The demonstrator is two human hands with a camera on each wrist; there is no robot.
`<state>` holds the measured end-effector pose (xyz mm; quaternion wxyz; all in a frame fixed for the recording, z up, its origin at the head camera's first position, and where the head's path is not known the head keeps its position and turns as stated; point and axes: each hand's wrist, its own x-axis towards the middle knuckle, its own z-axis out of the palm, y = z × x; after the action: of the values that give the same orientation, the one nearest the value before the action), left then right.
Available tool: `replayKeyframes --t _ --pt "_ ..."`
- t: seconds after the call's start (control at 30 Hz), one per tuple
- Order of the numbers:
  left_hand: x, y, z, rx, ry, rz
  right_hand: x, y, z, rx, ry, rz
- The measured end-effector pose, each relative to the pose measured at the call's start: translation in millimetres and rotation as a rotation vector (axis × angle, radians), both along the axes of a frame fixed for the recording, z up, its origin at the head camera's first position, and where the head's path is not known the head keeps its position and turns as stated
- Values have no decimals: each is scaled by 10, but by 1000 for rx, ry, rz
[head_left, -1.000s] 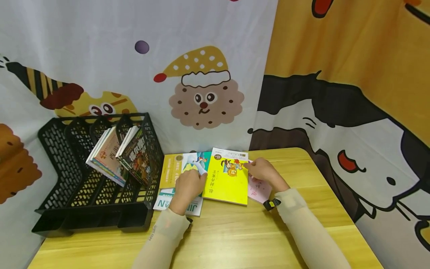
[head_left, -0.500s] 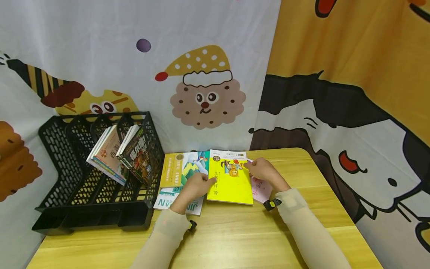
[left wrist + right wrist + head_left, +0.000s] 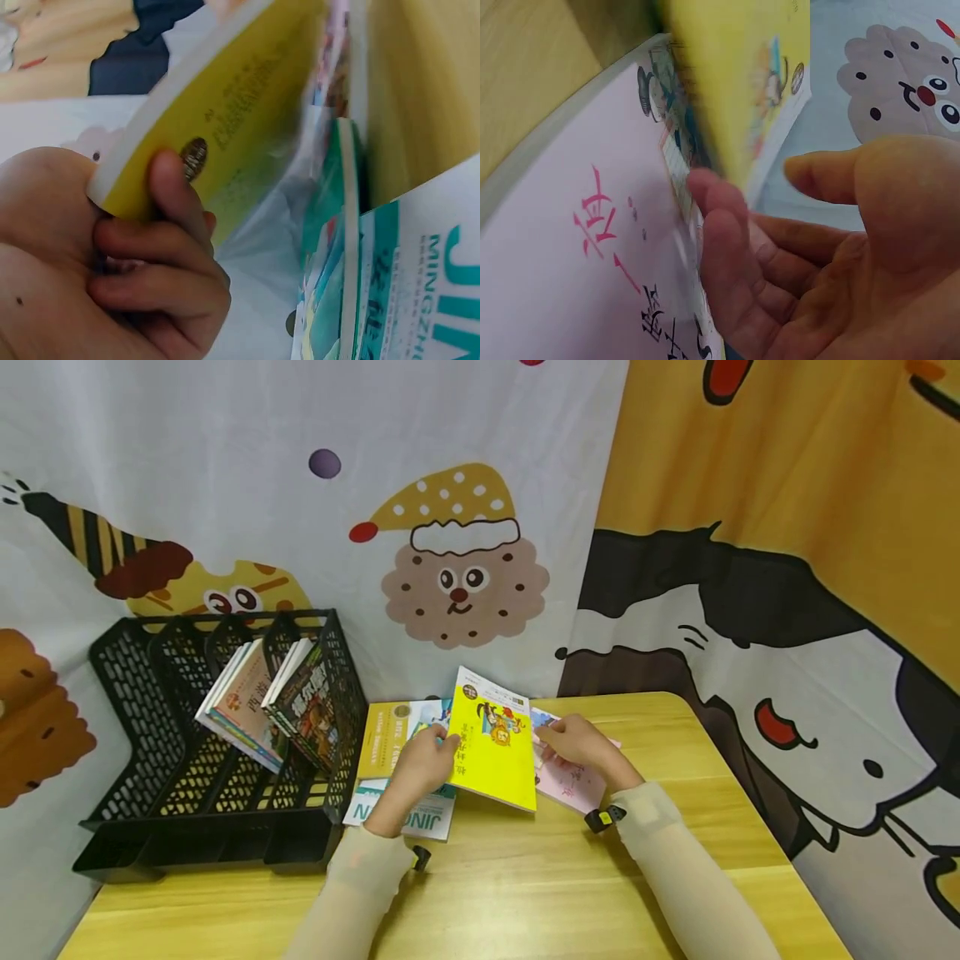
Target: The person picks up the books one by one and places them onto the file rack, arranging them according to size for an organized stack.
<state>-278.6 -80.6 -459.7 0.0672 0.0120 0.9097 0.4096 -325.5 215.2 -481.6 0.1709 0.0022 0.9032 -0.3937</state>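
White and orange fabric [image 3: 247, 493] printed with cartoon figures hangs behind the wooden tabletop [image 3: 510, 902]. A black mesh file organizer [image 3: 210, 843] stands at the left, with a slim group of salmon-covered books [image 3: 247, 689] and a dark illustrated book [image 3: 309, 706] leaning in its slots. To its right, a mustard-banded picture book [image 3: 381, 747] partly covers a white-and-teal book [image 3: 427, 822]; both lie flat. The yellow book [image 3: 495, 768] is held tilted, its left side over the mustard-banded one, and the pink book [image 3: 566, 785] lies just to its right. The left hand [image 3: 420, 768] has its grip clamped on the yellow book's left edge, between thumb and fingers. The right hand [image 3: 583, 747] hovers over the pink book, thumb and loosely bent fingers apart. Each wrist wears a small black band [image 3: 603, 817].
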Motion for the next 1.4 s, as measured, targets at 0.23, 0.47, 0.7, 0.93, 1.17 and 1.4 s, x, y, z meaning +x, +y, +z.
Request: replayKeyframes --t 0.23,0.47,0.7,0.93,1.17,1.4 --pt "-26 -229 114 337 -139 -59 -28 -19 11 -237 69 11" --pt "-42 -339 166 407 -197 -172 -46 -67 76 -502 -86 -6" --pt "-7 -332 168 316 -207 -192 23 -114 169 -668 -85 -108" --pt "-32 -376 151 361 -174 -235 42 -91 232 -706 -22 -159" --pt "-69 -687 216 422 -147 -220 -88 104 113 -789 -65 -87" --pt "-87 -896 235 399 -199 -370 -68 260 -12 -761 -259 229"
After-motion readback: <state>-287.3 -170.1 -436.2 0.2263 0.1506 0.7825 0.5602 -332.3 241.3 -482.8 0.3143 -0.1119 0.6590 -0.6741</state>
